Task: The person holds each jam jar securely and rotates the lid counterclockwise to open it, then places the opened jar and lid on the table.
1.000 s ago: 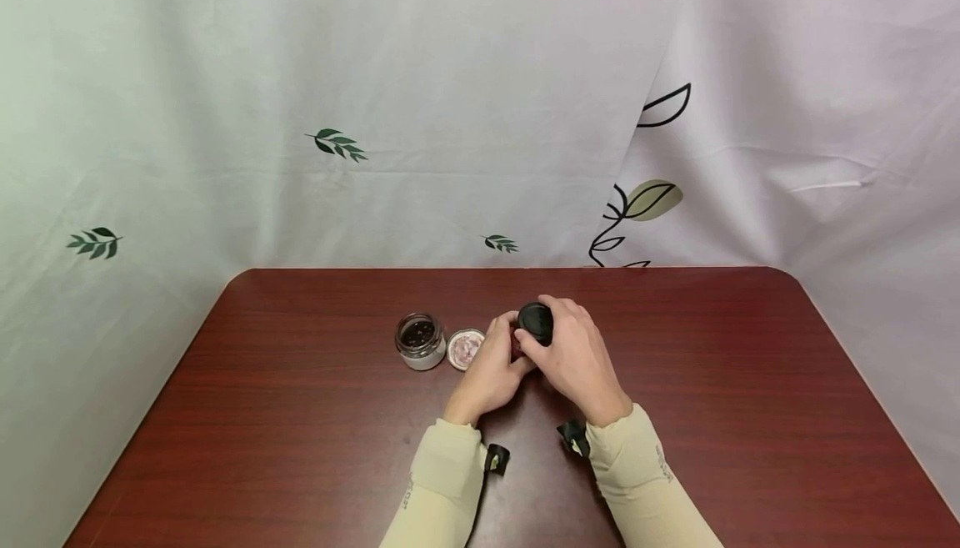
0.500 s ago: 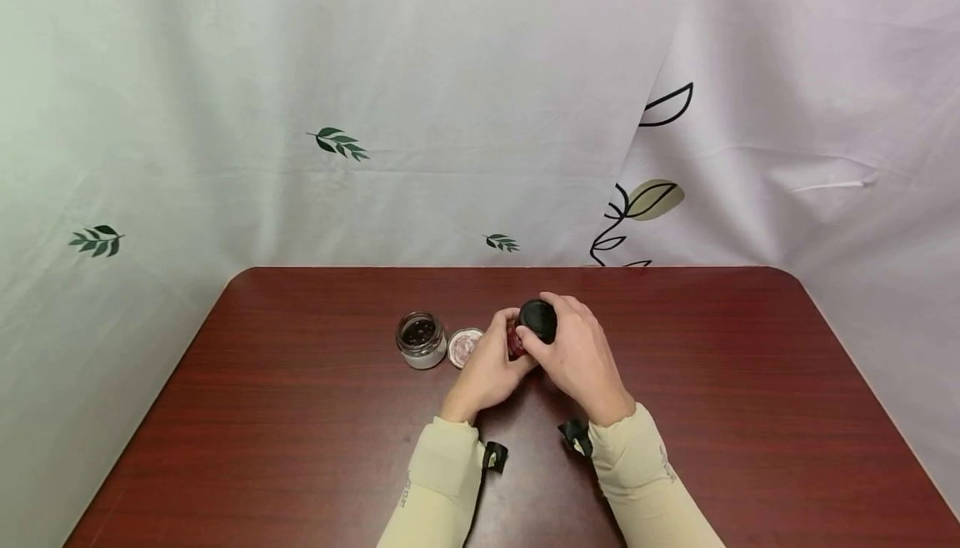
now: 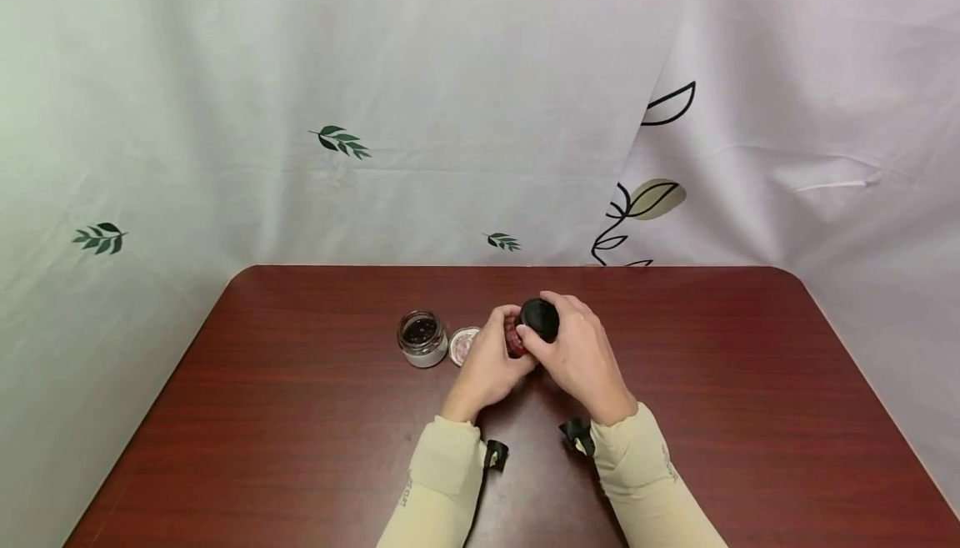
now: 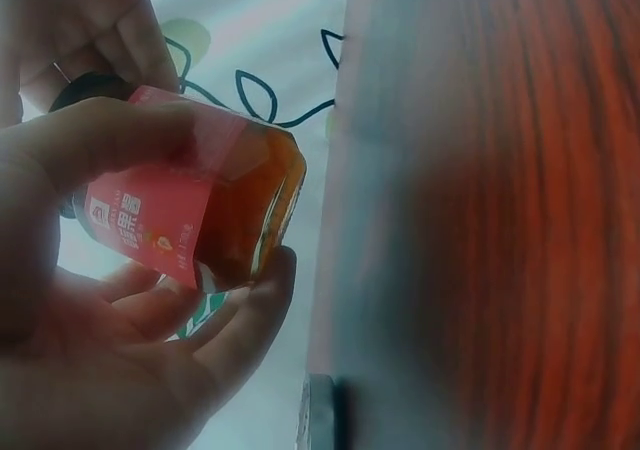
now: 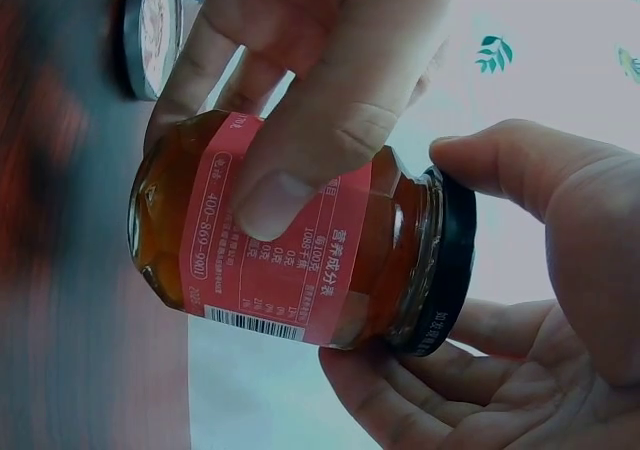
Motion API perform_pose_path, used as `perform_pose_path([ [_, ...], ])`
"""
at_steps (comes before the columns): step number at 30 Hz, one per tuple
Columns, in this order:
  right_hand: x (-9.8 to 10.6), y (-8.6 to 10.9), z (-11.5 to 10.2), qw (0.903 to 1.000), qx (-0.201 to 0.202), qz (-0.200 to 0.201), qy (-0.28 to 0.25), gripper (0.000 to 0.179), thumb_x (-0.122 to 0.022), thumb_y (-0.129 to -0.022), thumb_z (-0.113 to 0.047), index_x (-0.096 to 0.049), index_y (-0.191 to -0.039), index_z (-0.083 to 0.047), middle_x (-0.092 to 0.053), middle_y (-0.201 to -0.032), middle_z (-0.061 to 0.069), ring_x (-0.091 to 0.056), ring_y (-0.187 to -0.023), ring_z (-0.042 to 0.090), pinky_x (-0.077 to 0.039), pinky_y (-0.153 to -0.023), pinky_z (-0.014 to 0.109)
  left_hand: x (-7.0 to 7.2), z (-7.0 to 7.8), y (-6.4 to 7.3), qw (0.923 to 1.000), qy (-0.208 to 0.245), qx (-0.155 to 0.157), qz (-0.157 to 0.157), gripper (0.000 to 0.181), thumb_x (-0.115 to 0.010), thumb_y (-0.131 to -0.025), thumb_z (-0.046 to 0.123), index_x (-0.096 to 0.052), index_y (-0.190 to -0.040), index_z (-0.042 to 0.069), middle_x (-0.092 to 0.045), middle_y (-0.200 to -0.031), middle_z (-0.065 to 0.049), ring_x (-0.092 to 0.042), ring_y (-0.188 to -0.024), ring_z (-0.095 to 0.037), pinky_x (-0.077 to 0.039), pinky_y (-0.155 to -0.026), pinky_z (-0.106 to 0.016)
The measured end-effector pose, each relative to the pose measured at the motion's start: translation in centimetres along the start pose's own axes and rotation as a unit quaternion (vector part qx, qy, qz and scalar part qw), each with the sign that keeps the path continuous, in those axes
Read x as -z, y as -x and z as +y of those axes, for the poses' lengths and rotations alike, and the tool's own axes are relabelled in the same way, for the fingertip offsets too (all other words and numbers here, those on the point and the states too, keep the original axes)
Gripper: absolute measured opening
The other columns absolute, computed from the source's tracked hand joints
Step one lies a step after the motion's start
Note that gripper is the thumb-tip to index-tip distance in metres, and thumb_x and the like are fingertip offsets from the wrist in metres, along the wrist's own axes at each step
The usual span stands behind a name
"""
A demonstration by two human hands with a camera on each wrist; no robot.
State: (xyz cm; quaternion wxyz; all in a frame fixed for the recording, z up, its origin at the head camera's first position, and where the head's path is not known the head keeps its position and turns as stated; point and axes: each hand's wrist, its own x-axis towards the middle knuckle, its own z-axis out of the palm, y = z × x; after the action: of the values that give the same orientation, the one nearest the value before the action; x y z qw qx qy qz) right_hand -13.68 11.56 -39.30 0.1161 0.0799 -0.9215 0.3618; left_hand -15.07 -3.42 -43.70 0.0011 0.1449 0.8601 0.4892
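Observation:
A glass jar (image 5: 300, 280) of amber contents, with a red printed label and a barcode, is held up in front of me. My left hand (image 3: 486, 367) grips its body, the thumb lying across the label. A black lid (image 3: 539, 320) sits on the jar's mouth. Around this lid curl the thumb and fingers of my right hand (image 3: 583, 356). To the left, an uncovered glass jar (image 3: 423, 354) with dark contents stands on the table. Between it and my left hand lies a loose round lid (image 3: 462, 346), its pale, stained inside facing up, partly hidden by that hand.
The reddish-brown wooden table (image 3: 300, 456) has rounded far corners. Behind its far edge hangs a pale curtain (image 3: 450, 72) printed with leaves. Black straps with small devices (image 3: 495, 455) sit at the cuffs of both light sleeves.
The held jar has tilted slightly, and more of its red label shows between my hands. Both hands keep their grip; the uncovered jar and loose lid have stayed put.

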Motion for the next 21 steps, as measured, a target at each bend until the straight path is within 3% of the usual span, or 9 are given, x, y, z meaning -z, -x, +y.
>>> perform_pose_path([
  [11,-0.04,-0.03,-0.10,0.9999,0.001,-0.003,-0.011,0.059,-0.077,-0.085,-0.030,-0.062,-0.131,0.003,-0.063,-0.125,0.019,-0.062,-0.111,0.034,-0.050,-0.092,0.047,-0.14,0.36,0.02,0.9987,-0.018,0.030,0.037,0.061,-0.083,-0.077,0.016,-0.054,-0.129,0.006,-0.065,-0.117,-0.011,-0.063,-0.106,-0.024,-0.048,-0.096,-0.043],
  [21,-0.05,-0.01,0.05,0.9999,0.011,0.003,-0.005,0.058,-0.077,-0.086,-0.032,-0.063,-0.130,0.003,-0.064,-0.124,0.018,-0.062,-0.110,0.033,-0.050,-0.093,0.047,-0.09,0.80,0.21,0.9982,-0.031,0.031,0.042,0.061,-0.082,-0.080,0.018,-0.054,-0.133,0.007,-0.066,-0.119,-0.009,-0.063,-0.106,-0.022,-0.049,-0.095,-0.042],
])
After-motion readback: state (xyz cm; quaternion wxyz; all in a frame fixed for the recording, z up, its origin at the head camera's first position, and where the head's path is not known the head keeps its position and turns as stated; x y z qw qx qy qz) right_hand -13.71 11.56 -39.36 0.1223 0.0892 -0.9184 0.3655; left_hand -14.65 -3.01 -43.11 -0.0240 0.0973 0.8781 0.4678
